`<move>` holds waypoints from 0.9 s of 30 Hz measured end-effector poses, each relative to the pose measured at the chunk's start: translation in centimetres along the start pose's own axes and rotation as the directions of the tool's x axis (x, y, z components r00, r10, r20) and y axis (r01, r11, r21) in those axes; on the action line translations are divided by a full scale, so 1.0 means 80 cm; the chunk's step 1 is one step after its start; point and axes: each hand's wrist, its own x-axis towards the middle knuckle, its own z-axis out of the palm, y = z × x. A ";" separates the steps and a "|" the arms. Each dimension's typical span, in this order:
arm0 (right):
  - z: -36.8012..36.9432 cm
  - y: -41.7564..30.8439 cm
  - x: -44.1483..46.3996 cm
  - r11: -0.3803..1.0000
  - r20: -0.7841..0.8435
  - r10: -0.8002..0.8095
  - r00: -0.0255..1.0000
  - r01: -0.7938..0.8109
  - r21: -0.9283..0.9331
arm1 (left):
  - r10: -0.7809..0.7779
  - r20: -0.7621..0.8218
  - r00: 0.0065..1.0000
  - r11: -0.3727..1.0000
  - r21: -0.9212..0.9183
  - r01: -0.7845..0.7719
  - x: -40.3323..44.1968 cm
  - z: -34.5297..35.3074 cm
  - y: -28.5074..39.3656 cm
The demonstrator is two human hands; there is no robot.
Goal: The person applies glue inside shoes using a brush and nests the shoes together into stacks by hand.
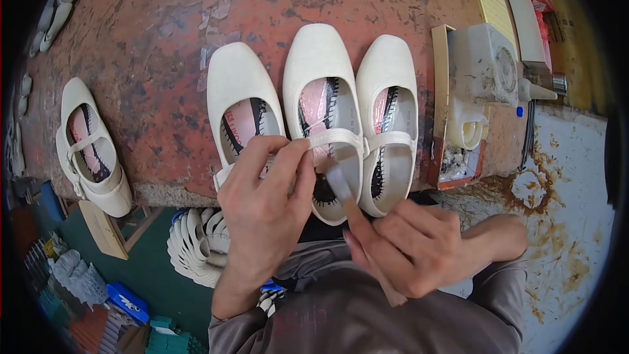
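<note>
A: Grips first, pls. What's each one got?

B: L grip point(268, 196) is pinched on the L end of the strap point(334, 136), mid shoe point(320, 52). R grip point(409, 242) is wrapped round a flat brush-like tool point(350, 204), wood handle; its tip's blurred over the shoe opening, can't tell if it touches.

A: Where's the shoe, & how'll it handle?

B: Ctr of frame, on the table point(164, 92), toe up-frame, heel past the near edge. Prob. light, soft upper, bendy strap, firmer sole. Pale, so likely marks easily. Best hold: heel sides, w/ the strap pinched gently.

A: Anything in the way?

B: L shoe point(241, 69) & R shoe point(388, 62) sit close either side, so elbow room's tight; L grip covers part of the L one. Right of frame: open box point(443, 92) w/ a grubby plastic container point(485, 59), well clear of the tool. Far L: lone shoe point(77, 95), apart. Lower L, below table level: stacked shoes point(187, 249).
</note>
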 end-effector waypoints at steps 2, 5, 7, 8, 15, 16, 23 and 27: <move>0.034 0.035 0.027 0.997 -0.098 0.021 0.995 -0.028 -0.066 | 0.008 -0.004 1.000 0.998 -0.055 -0.008 0.005 -0.012 -0.002; 0.044 0.026 0.019 0.999 -0.096 0.015 0.995 -0.018 -0.029 | -0.046 -0.039 0.998 0.995 0.087 0.049 0.006 -0.037 -0.006; 0.018 0.002 0.007 0.996 -0.102 0.065 0.993 -0.059 0.062 | -0.024 -0.029 0.999 0.986 0.167 0.028 0.007 -0.052 -0.008; 0.007 0.002 -0.001 0.993 -0.188 0.078 0.979 -0.059 0.103 | -0.039 0.044 0.998 0.970 0.240 0.027 0.010 -0.055 -0.005; -0.106 0.023 -0.090 0.854 -0.561 0.479 0.676 -0.506 0.120 | -0.012 0.124 0.992 0.946 0.324 -0.029 -0.003 -0.046 -0.021; -0.119 0.032 -0.102 0.777 -0.498 0.544 0.675 -0.630 -0.005 | 0.000 0.075 0.997 0.950 0.311 -0.023 -0.005 -0.040 -0.017; -0.077 0.093 -0.154 0.727 -0.380 0.634 0.673 -0.687 -0.003 | -0.292 -0.149 0.945 0.925 0.207 0.319 -0.022 -0.029 -0.028; -0.103 0.060 -0.157 0.629 -0.470 0.697 0.542 -0.776 0.038 | -0.344 -0.100 0.934 0.923 0.148 0.355 -0.035 -0.023 -0.040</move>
